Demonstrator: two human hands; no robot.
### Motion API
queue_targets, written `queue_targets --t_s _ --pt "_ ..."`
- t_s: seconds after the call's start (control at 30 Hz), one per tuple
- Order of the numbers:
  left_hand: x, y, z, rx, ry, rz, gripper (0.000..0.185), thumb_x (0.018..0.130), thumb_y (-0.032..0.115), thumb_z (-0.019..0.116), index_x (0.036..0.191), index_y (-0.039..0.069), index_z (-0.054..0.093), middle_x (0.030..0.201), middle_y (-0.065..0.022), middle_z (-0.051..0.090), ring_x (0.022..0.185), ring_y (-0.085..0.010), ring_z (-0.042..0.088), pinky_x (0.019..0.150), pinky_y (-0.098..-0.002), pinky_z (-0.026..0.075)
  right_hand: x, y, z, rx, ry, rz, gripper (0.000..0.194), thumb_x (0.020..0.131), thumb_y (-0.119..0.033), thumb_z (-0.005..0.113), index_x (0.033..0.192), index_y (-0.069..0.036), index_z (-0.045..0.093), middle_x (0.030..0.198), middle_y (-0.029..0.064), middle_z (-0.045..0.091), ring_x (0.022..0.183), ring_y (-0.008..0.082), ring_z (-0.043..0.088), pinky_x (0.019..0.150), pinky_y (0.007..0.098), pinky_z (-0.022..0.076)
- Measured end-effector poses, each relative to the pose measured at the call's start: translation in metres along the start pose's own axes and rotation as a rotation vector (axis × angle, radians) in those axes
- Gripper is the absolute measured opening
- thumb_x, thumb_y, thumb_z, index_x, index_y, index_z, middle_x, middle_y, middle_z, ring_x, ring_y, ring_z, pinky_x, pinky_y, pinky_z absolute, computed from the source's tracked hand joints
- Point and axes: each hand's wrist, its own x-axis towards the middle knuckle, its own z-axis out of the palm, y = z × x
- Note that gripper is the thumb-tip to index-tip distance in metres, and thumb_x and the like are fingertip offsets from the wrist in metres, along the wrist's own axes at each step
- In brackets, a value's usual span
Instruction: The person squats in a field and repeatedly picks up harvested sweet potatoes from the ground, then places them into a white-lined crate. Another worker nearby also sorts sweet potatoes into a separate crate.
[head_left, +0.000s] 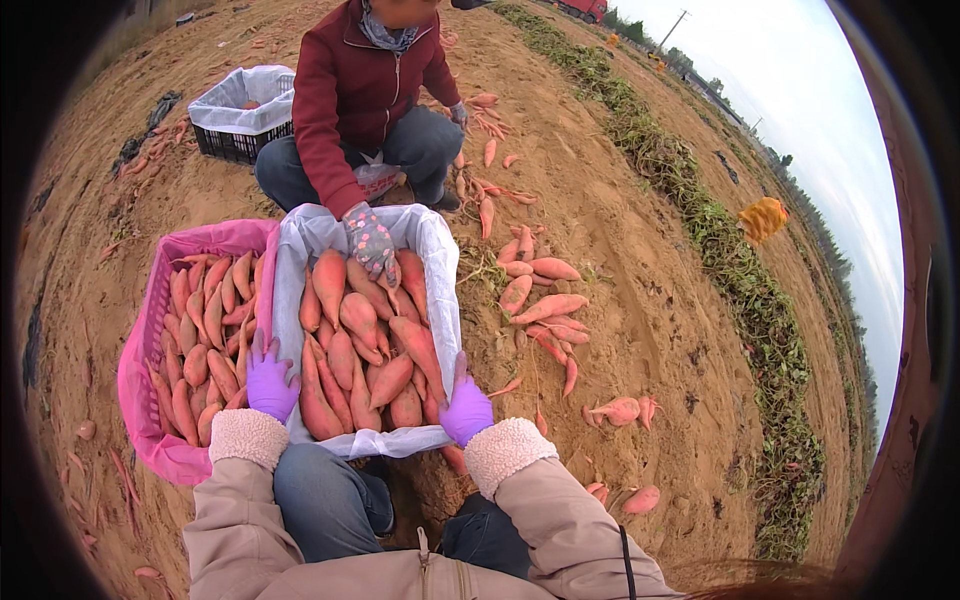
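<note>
Directly before me stands a crate with a white liner (306, 217), filled with sweet potatoes (360, 315). My left hand (273, 381), in a purple glove, lies on the crate's left rim, where it meets the pink-lined crate (142, 375). That crate also holds many sweet potatoes (196, 365). My right hand (465, 405), gloved the same way, grips the near right corner of the white-lined crate. Opposite me a squatting person reaches in with a flowered glove (370, 240), touching a sweet potato at the crate's far side.
Loose sweet potatoes (551, 307) lie in a heap on the soil right of the crates, with more (621, 411) nearer me. Behind the person's arm stands a black crate with a white liner (240, 142). A row of cut vines (720, 255) and an orange mesh bag (763, 220) are farther right.
</note>
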Motion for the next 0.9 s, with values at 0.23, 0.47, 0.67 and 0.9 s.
queue_targets --t_s 0.23,0.47,0.67,0.9 --pt "-0.0015 -0.0033 0.0059 0.008 0.012 0.028 0.022 0.066 0.019 0.071 0.082 0.005 0.068 0.133 -0.0180 0.048 0.138 -0.0388 0.024 0.111 -0.0521 0.022 0.0007 0.0012 0.0014 0.046 -0.015 0.035 0.092 0.077 -0.024 0.063 0.149 -0.005 0.009 0.106 0.0219 0.058 0.086 0.0384 0.062 0.074 0.0486 0.0501" --pt "-0.0003 -0.0018 0.0021 0.012 -0.024 0.011 0.018 0.068 0.016 0.071 0.083 0.006 0.069 0.135 -0.0173 0.048 0.140 -0.0389 0.022 0.114 -0.0452 0.022 0.0008 -0.0019 -0.0048 0.046 -0.058 0.030 0.089 0.081 -0.022 0.059 0.149 -0.003 0.005 0.107 0.0262 0.055 0.087 0.0414 0.061 0.077 0.0489 0.0494" --pt "0.0009 0.0007 0.0005 0.014 -0.020 0.027 0.021 0.067 0.019 0.070 0.083 0.006 0.069 0.133 -0.0179 0.048 0.139 -0.0382 0.024 0.112 -0.0495 0.022 0.0015 0.0000 -0.0005 0.028 -0.022 0.050 0.089 0.078 -0.022 0.062 0.149 -0.004 0.011 0.103 0.0225 0.057 0.085 0.0387 0.062 0.075 0.0486 0.0501" --pt "0.0010 0.0020 -0.0005 0.011 -0.019 0.018 0.021 0.067 0.018 0.070 0.084 0.005 0.069 0.134 -0.0180 0.048 0.139 -0.0379 0.023 0.114 -0.0481 0.020 0.0017 0.0009 0.0013 0.009 -0.008 0.036 0.090 0.077 -0.022 0.064 0.149 -0.004 0.012 0.100 0.0204 0.058 0.084 0.0375 0.062 0.075 0.0483 0.0502"
